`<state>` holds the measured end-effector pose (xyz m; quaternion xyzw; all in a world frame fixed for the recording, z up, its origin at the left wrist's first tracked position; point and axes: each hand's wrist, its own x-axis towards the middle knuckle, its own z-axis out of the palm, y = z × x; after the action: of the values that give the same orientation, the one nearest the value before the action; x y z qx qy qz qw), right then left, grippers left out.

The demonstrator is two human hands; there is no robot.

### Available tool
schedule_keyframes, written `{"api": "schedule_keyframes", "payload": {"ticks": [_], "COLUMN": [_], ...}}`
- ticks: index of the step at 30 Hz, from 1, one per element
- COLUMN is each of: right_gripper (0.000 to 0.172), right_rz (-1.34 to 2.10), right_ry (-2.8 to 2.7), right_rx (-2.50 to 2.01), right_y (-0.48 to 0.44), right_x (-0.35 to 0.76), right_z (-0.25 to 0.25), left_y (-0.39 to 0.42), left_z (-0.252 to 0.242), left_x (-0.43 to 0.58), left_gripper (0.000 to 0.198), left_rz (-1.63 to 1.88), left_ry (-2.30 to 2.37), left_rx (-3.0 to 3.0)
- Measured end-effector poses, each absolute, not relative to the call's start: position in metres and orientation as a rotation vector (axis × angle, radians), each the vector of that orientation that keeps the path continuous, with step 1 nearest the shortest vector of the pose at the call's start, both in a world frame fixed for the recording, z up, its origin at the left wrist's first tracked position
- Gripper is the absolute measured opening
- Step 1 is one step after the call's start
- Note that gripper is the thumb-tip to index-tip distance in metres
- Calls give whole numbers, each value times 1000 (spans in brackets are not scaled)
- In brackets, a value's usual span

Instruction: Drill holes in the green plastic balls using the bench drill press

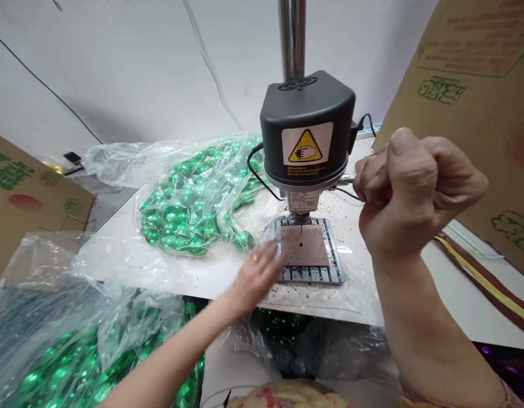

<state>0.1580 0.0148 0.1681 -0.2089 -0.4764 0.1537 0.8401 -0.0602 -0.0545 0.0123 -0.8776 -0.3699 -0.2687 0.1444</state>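
far left, a cardboard box (32, 212), then shiny green balls (181, 212) in clear plastic on the white table (453, 300). next, my left hand (257, 276) — the nearer of my two to the board — at the left edge of the metal base plate (336, 276). it's blurred, fingers look loosely bent; can't tell how far open, or whether they have hold of anything or touch the plate.

from that hand the brown board (311, 255) lies just to the right and a bit farther from me, flat on the base plate, under the drill press (307, 124). board sides look nearly even, no clear long axis; the bit (301, 229) is long and upright, point down. can't tell if its tip touches the board or lines up with the hole.

looks: board thin, matte, reddish brown, one dark round hole near the middle, black specks around. press head black, rounded, vented on top, yellow warning triangle in front.

right of the head, my right hand (415, 195) is a closed fist wrapped on the metal handle (346, 179), thumb up top. far right, a brown-and-yellow strip (494, 286) and another cardboard box (474, 124).
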Motion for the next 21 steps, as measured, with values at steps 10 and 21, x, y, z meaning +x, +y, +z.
{"api": "schedule_keyframes", "payload": {"ticks": [10, 21], "right_gripper": [44, 43], "right_rz": [285, 288], "right_ry": [-1019, -1001], "right_rx": [-434, -371], "right_y": [15, 20], "right_x": [158, 161], "right_z": [164, 160], "left_y": [40, 27], "left_z": [85, 81], "left_x": [-120, -117], "left_gripper": [43, 39], "left_rz": [158, 465], "left_ry": [-1738, -1990], "left_rx": [-2760, -2911]}}
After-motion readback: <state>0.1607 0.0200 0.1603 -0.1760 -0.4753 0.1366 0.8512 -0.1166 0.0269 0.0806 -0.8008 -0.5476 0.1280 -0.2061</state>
